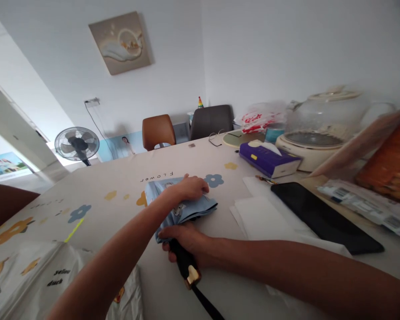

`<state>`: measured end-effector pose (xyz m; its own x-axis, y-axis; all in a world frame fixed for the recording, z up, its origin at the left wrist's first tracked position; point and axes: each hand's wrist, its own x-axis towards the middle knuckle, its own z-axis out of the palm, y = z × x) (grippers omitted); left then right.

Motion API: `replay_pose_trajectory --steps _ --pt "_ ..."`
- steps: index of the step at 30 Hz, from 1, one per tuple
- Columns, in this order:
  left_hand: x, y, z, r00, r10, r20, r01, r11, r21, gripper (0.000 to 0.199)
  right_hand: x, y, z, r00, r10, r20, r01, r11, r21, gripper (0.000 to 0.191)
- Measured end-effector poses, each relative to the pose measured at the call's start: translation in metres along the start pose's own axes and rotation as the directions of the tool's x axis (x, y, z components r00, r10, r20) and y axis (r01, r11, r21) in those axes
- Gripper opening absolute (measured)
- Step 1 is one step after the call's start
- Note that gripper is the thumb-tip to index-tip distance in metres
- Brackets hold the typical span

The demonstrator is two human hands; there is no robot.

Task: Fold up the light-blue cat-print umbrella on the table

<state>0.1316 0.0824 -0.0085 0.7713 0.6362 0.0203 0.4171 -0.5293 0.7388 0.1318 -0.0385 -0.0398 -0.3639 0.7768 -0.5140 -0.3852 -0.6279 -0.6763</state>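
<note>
A folding umbrella (198,208) with light blue printed fabric lies collapsed on the table, its canopy gathered in loose folds. Its black handle (182,260), with a gold-coloured end and a black wrist strap, points toward me. My right hand (188,240) is wrapped round the umbrella where the fabric meets the handle. Reaching across from the left, my left hand (192,187) lies over the far part of the fabric with its fingers curled onto it. The fabric hides part of the fingertips.
White paper sheets (258,218) and a black phone (323,215) lie to the right. Behind them stand a purple tissue pack (270,160) and a glass kettle (330,115) on its base. A white printed bag (36,284) covers the near left. Glasses (216,138) rest at the far edge.
</note>
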Motion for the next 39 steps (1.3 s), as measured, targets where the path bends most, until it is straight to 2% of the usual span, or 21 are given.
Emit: replay_pose_trajectory --steps 3,6,9,12,14,16,17,21,25,29,32,35,39 --pt "0.003 0.0 -0.003 0.999 0.0 -0.051 -0.001 1.0 -0.025 0.03 0.0 0.0 0.0 1.0 0.021 0.022 -0.021 1.0 0.005 0.009" --pt "-0.006 0.005 -0.015 0.984 0.052 -0.171 -0.051 0.999 0.011 0.026 0.002 0.0 -0.002 1.0 0.02 0.024 -0.02 1.0 0.0 0.009" --pt "-0.027 0.011 -0.036 0.927 0.133 -0.349 -0.12 0.991 0.059 0.022 0.005 0.002 -0.003 0.999 -0.008 0.038 0.009 1.0 -0.023 0.007" --pt "-0.062 0.013 -0.057 0.87 0.108 -0.48 -0.117 0.993 0.01 0.02 0.007 0.004 -0.002 0.997 -0.07 0.018 0.07 0.997 -0.01 0.008" --pt "-0.09 0.011 -0.067 0.819 0.123 -0.561 -0.103 0.992 0.068 0.018 0.009 0.005 -0.001 0.997 -0.073 0.02 0.072 0.997 0.018 0.011" --pt "-0.117 0.004 -0.072 0.758 0.115 -0.642 -0.033 0.99 0.138 0.019 0.011 0.007 -0.001 0.997 -0.072 0.04 0.07 0.997 0.035 0.013" --pt "-0.13 -0.002 -0.073 0.741 0.107 -0.663 0.001 0.987 0.161 0.02 0.011 0.007 0.0 0.995 -0.083 0.046 0.081 0.996 0.036 0.012" --pt "-0.168 -0.033 -0.071 0.743 0.129 -0.657 -0.018 0.985 0.173 0.024 0.011 0.007 0.0 0.993 -0.109 0.035 0.11 0.994 -0.017 0.003" --pt "-0.184 -0.062 -0.069 0.703 -0.01 -0.711 0.01 1.0 -0.004 0.016 0.01 0.004 -0.001 0.994 -0.103 0.021 0.104 0.992 -0.071 0.009" --pt "-0.185 -0.077 -0.065 0.722 -0.099 -0.685 0.044 0.994 -0.097 0.006 0.006 0.0 -0.003 0.995 -0.071 0.071 0.074 0.996 -0.041 0.012" --pt "-0.182 -0.083 -0.059 0.766 -0.129 -0.63 0.074 0.991 -0.113 0.005 0.002 -0.003 -0.005 0.99 -0.054 0.129 0.057 0.998 -0.017 0.016" --pt "-0.179 -0.089 -0.055 0.811 -0.127 -0.571 0.089 0.992 -0.094 0.008 -0.001 -0.005 -0.007 0.981 -0.049 0.188 0.051 0.999 -0.006 0.023" --pt "-0.178 -0.096 -0.055 0.861 -0.083 -0.502 0.068 0.996 -0.048 0.013 0.0 -0.006 -0.01 0.982 -0.01 0.188 0.009 1.0 0.006 0.038"
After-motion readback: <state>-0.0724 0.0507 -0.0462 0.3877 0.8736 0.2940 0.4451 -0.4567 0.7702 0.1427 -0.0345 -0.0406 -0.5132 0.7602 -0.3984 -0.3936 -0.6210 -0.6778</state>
